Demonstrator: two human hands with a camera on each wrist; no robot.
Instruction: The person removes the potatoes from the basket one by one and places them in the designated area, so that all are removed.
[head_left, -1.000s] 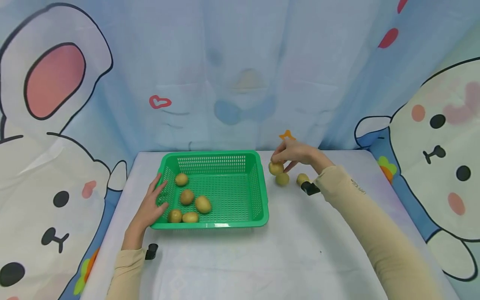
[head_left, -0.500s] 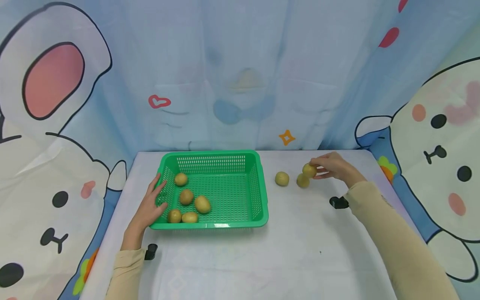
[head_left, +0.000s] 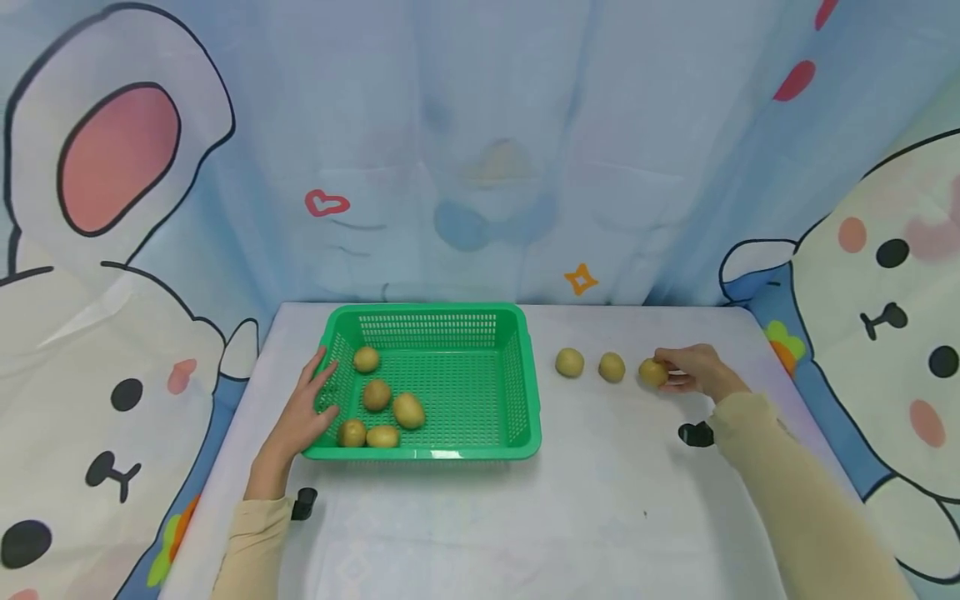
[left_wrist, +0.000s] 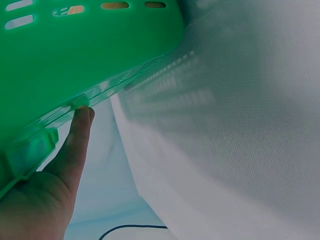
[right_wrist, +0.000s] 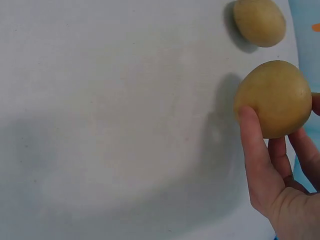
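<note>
My right hand (head_left: pixel 697 370) pinches a round yellow-brown potato (head_left: pixel 652 372) at the right of the table. The right wrist view shows thumb and fingers spread around this potato (right_wrist: pixel 274 100). To its left, two more potatoes lie in a row, a middle one (head_left: pixel 611 367) and a far-left one (head_left: pixel 569 362). A green plastic basket (head_left: pixel 450 452) stands left of centre with several potatoes (head_left: pixel 407 410) in its left half. My left hand (head_left: pixel 300 417) rests on the basket's left rim with straight, spread fingers; in the left wrist view, a digit (left_wrist: pixel 77 135) touches the rim.
A white cloth covers the table (head_left: pixel 480 533). Behind it hangs a blue curtain (head_left: pixel 495 125) with cartoon figures at both sides. Black wrist cameras (head_left: pixel 696 434) sit at the cuffs of both beige sleeves.
My right hand has moved right and lowered its potato from beside the basket to the right end of the row. The left hand and basket have stayed in place.
</note>
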